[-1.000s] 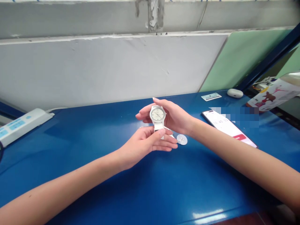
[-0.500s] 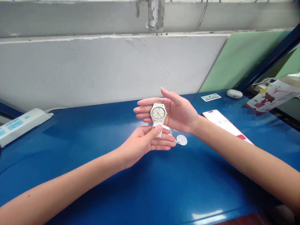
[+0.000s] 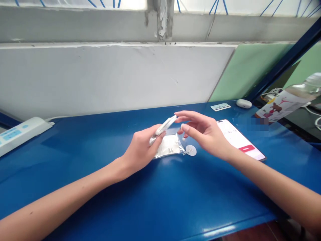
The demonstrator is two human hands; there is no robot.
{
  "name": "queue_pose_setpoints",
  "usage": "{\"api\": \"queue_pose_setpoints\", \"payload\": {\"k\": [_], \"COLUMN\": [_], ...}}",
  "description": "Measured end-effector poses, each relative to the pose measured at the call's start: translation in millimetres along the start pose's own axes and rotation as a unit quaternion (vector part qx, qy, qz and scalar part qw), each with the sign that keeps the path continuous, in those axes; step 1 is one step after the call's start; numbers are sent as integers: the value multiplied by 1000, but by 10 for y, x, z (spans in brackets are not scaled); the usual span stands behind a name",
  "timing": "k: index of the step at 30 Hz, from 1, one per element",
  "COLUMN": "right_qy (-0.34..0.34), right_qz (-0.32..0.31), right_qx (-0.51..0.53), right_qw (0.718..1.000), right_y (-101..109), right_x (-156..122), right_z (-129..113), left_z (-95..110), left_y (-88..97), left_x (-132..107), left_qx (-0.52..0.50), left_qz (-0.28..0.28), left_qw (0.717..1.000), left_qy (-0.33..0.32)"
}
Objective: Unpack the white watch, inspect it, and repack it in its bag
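Note:
My left hand is closed on a white wristwatch, which is tilted so that its edge faces me and the dial is out of sight. At the watch's upper end is my right hand, its fingers curved and thumb apart, with nothing between them; whether a fingertip touches the watch I cannot tell. Beneath the hands, a clear plastic pouch with white contents lies on the blue table, partly covered by my left hand. A round white tag sits at the pouch's right end.
A phone with a lit screen lies beyond my right wrist. Farther back are a card and a white earbud case. At right stands a labelled bottle; a power strip rests at left. A wall closes off the back.
My left hand has turned over and tilted the watch from face-up to edge-on. My right hand has drawn back from under it to the right and curled its fingers. The pouch is now uncovered.

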State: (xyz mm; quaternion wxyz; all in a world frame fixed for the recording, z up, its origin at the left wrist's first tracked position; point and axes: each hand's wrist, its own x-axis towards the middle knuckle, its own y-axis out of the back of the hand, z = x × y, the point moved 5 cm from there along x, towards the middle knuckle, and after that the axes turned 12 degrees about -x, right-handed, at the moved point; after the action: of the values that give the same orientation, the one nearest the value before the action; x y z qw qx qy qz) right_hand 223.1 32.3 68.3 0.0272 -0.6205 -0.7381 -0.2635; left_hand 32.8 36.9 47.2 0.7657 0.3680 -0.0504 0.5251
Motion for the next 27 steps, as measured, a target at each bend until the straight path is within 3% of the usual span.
{"api": "queue_pose_setpoints", "payload": {"k": [4, 10, 14, 20, 27], "right_qy": [16, 128, 136, 101, 87], "right_qz": [11, -7, -1, -6, -52], "right_qx": [-9, -102, -156, -198, -238], "right_qw": [1000, 987, 978, 975, 966], "right_y": [-29, -26, 108, 327, 416], "right_x": [-141, -202, -182, -89, -46], "right_z": [86, -9, 30, 202, 331], "left_z": [73, 144, 55, -130, -142], "left_y": [-82, -123, -166, -291, -280], "left_x": [-66, -107, -105, -133, -148], "left_qx": [91, 164, 175, 197, 149], "left_qz": [-24, -13, -39, -162, -148], "left_qw": [990, 967, 975, 967, 978], "left_qy": [-103, -195, -134, -15, -10]}}
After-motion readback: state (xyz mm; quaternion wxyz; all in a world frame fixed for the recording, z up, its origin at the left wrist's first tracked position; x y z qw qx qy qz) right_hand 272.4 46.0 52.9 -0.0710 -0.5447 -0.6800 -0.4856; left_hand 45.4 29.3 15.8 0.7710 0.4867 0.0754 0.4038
